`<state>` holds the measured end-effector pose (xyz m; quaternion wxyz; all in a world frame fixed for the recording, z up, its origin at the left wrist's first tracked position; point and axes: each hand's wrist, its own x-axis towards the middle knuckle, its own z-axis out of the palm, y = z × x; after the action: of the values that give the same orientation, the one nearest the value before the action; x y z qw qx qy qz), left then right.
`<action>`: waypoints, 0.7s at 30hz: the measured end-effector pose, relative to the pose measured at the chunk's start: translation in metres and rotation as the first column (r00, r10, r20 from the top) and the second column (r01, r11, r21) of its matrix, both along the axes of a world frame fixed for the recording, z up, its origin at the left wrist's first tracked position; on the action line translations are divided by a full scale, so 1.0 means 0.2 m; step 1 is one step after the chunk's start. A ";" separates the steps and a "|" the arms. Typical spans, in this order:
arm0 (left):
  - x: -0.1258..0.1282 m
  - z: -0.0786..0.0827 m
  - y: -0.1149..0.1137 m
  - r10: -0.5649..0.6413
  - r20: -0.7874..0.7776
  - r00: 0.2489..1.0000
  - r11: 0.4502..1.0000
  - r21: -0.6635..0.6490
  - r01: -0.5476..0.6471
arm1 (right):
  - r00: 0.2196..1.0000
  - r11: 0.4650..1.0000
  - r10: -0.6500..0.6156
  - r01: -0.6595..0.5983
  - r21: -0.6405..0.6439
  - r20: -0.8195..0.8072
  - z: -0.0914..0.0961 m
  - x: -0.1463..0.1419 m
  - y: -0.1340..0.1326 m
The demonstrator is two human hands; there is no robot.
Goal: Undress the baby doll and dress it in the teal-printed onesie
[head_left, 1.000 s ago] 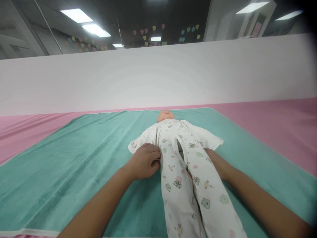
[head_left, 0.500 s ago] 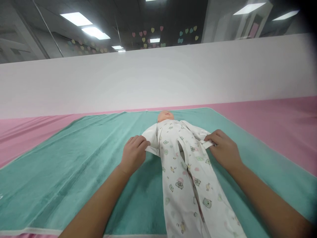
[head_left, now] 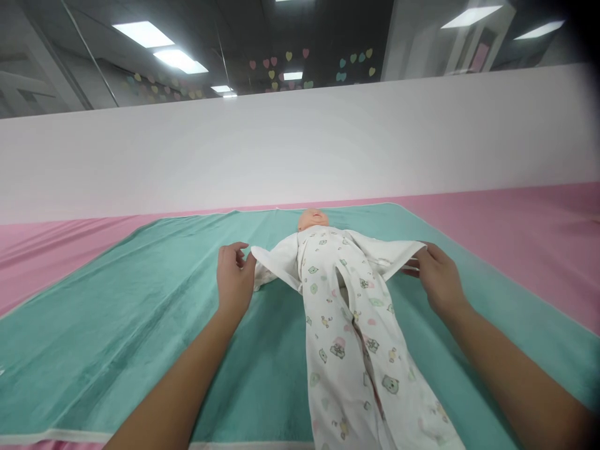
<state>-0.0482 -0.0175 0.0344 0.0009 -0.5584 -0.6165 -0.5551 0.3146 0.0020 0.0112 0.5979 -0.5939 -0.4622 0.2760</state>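
Note:
A baby doll (head_left: 313, 219) lies on its back, wearing a white baby romper (head_left: 349, 350) printed with small animals. Its front has a long opening down the middle. At the romper's left sleeve (head_left: 284, 256), whose plain white edge is spread outward, my left hand (head_left: 235, 275) has its thumb and fingers closed at the tip. My right hand (head_left: 438, 272) pinches the outer corner of the other sleeve (head_left: 384, 253), pulling it out flat to the side. The doll's own hands are not visible. The romper's lower end runs out of the picture.
Under the doll a teal blanket (head_left: 154, 325) with a pale edge covers a pink sheet (head_left: 506, 231). Behind stands a low white wall (head_left: 281, 150) topped by dark glass with heart stickers and reflected ceiling lights.
Both hands have moved outward, away from the doll's body. The sleeve edges have opened and stretched wider to each side. The doll has stayed in place.

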 end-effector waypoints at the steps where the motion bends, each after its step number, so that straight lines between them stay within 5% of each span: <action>1: 0.00 -0.01 0.00 -0.015 0.062 0.998 0.998 -0.063 0.019 | 0.997 0.999 0.022 -0.024 -0.027 -0.075 -0.01 0.01 0.01; 4: 0.01 -0.03 0.02 -0.100 0.259 0.961 0.963 -0.217 0.159 | 0.963 0.991 0.059 -0.088 -0.100 -0.261 -0.03 0.02 0.04; 7: 0.04 -0.05 0.03 -0.183 0.344 0.921 0.904 -0.308 0.295 | 0.916 0.987 0.134 -0.157 -0.028 -0.378 -0.03 0.02 0.04; 13: 0.07 -0.06 0.03 -0.206 0.178 0.962 0.842 -0.468 0.267 | 0.798 0.944 0.328 -0.259 0.204 -0.506 0.03 -0.01 0.02; 16: 0.07 -0.07 0.03 -0.253 0.100 0.962 0.825 -0.496 0.269 | 0.870 0.938 0.339 -0.286 0.193 -0.357 0.05 -0.02 0.00; 19: 0.08 -0.10 0.04 -0.292 0.016 0.956 0.816 -0.517 0.258 | 0.972 0.968 0.234 -0.230 0.099 -0.034 0.07 -0.07 -0.05; 21: 0.09 -0.12 0.04 -0.311 -0.061 0.948 0.804 -0.549 0.229 | 0.947 0.965 0.236 -0.254 0.061 0.218 0.08 -0.14 -0.10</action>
<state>-0.0293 -0.0099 0.0102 -0.1882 -0.6580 -0.6588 -0.3122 0.2864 -0.0179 0.0270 0.5329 -0.5304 -0.6043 0.2636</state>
